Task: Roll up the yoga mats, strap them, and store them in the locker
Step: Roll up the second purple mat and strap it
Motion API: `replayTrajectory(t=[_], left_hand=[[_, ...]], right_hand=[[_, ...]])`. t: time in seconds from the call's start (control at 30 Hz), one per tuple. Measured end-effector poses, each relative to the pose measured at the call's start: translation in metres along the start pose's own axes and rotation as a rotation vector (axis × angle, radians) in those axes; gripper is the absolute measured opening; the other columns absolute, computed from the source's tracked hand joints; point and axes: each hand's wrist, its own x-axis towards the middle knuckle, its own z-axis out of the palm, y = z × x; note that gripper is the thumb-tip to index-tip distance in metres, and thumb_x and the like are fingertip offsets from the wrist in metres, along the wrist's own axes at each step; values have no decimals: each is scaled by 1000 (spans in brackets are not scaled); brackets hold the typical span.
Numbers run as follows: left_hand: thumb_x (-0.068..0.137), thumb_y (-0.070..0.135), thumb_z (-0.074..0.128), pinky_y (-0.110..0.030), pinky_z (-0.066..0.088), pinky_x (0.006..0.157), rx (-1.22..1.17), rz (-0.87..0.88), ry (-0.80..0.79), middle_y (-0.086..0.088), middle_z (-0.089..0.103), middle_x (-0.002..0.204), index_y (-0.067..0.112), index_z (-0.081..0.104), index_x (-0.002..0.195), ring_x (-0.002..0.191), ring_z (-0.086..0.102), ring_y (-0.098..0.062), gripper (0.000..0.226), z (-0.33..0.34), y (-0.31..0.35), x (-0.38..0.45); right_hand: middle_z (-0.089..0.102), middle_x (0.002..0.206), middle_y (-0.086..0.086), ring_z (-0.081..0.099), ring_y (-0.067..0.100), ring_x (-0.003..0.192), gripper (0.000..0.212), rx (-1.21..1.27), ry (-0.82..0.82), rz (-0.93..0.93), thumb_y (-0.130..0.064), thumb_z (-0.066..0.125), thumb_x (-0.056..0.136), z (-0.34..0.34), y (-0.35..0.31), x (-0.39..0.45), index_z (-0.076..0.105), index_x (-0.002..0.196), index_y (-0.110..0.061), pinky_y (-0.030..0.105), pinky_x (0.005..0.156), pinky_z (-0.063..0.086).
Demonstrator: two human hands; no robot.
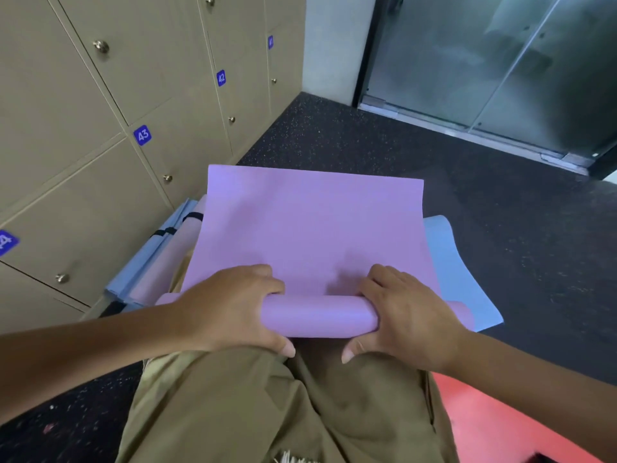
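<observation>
Both hands grip the rolled end of the purple mat (pixel 310 235): the left hand (pixel 233 307) curls over the roll's left part, fingers on top and thumb underneath, and the right hand (pixel 405 310) does the same on the right part. That roll lies crosswise just past the person's knees, at 6 o'clock of the mat; the unrolled rest stretches flat toward 12 o'clock. Under it lies a blue mat (pixel 457 279), showing at 3 o'clock. At 9 o'clock, rolled mats (pixel 160 259) with black straps (pixel 192 216) lie against the lockers (pixel 100 128), whose doors are closed and numbered. A red mat (pixel 494 419) shows at 5 o'clock on the dark floor (pixel 400 142).
</observation>
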Motion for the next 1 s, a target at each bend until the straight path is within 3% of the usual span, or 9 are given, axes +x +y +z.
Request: replayTrajectory(t=[0.1, 0.2, 0.4, 0.47, 0.53, 0.63, 0.73, 0.87, 1.0], left_hand=[[57, 79, 80, -24, 42, 72, -90, 30, 32, 13, 53, 92, 36, 44, 91, 86, 50, -6, 65, -1, -3, 2], [55, 77, 82, -26, 36, 65, -129, 50, 10, 10, 51, 87, 36, 41, 81, 80, 47, -11, 64, -2, -7, 8], [61, 79, 79, -27, 35, 66, -167, 94, 0, 6, 48, 85, 28, 54, 81, 80, 46, -10, 60, -2, -15, 18], [64, 82, 74, -21, 42, 78, -155, 142, 65, 14, 48, 97, 34, 69, 98, 95, 49, -5, 59, 0, -17, 15], [69, 85, 67, -17, 43, 83, -103, 227, 203, 21, 46, 105, 36, 70, 119, 100, 49, 0, 70, 5, -19, 10], [84, 78, 55, -20, 43, 66, 136, 331, 474, 16, 54, 103, 29, 69, 119, 91, 52, -4, 62, 18, -17, 5], [92, 73, 45, -27, 50, 58, 188, 280, 577, 10, 60, 100, 24, 72, 120, 86, 60, -13, 63, 29, -15, 1], [91, 82, 37, -30, 54, 59, 166, 243, 547, 11, 60, 102, 24, 71, 123, 87, 61, -13, 75, 34, -19, 4], [88, 86, 37, -28, 51, 76, 46, 225, 383, 18, 58, 102, 32, 70, 122, 94, 52, -4, 73, 23, -25, 16]], right_hand=[[47, 91, -17, 46, 11, 83, 78, 98, -43, 11, -95, 59, 58, -2, 2, 1, 49, 102, -31, 29, 75, 39], [50, 82, -15, 46, 12, 78, 69, 96, 45, -42, -89, 63, 64, 0, 0, 2, 51, 93, -28, 32, 72, 44], [49, 86, -15, 44, 12, 85, 61, 228, -2, -64, -81, 71, 68, 0, 7, 10, 56, 88, -26, 22, 73, 40], [48, 86, -16, 44, 11, 87, 58, 292, -45, -48, -79, 76, 66, -3, 11, 15, 56, 87, -28, 16, 72, 36], [47, 83, -14, 45, 11, 86, 57, 341, -81, -37, -76, 79, 63, -4, 14, 21, 55, 84, -28, 16, 70, 33], [47, 79, -12, 44, 13, 85, 55, 399, -127, -7, -73, 84, 60, -6, 19, 29, 53, 77, -29, 22, 69, 34], [51, 80, -7, 45, 14, 87, 53, 508, -228, 97, -62, 90, 59, -13, 21, 36, 55, 74, -26, 27, 73, 38], [56, 88, -7, 48, 10, 87, 48, 555, -312, 178, -55, 93, 61, -21, 18, 43, 62, 81, -24, 21, 72, 39], [58, 90, -15, 53, 4, 88, 42, 488, -224, 127, -60, 88, 65, -23, 18, 44, 62, 91, -40, 14, 72, 39]])
